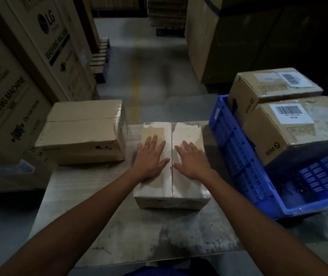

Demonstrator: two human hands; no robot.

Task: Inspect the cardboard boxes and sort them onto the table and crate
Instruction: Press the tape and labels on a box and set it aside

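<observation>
Head view: the taped box (187, 186) sits mid-table (139, 232), and we lay our left hand (151, 158) and right hand (192, 161) flat on its lid, fingers straight, either side of the seam, gripping nothing. Right of that box a blue crate (236, 156), cut off by the frame edge, holds a near carton (298, 136) and a far carton (272, 92), both printed PICO, with barcode labels whose small print is too blurred to read. Left of it lies a plain box (83, 132); further left, tall cartons (5, 100) read LG WASHING MACHINE.

Table (139, 236), taped box (188, 188) ctr, bigger box (83, 132) far-left
</observation>
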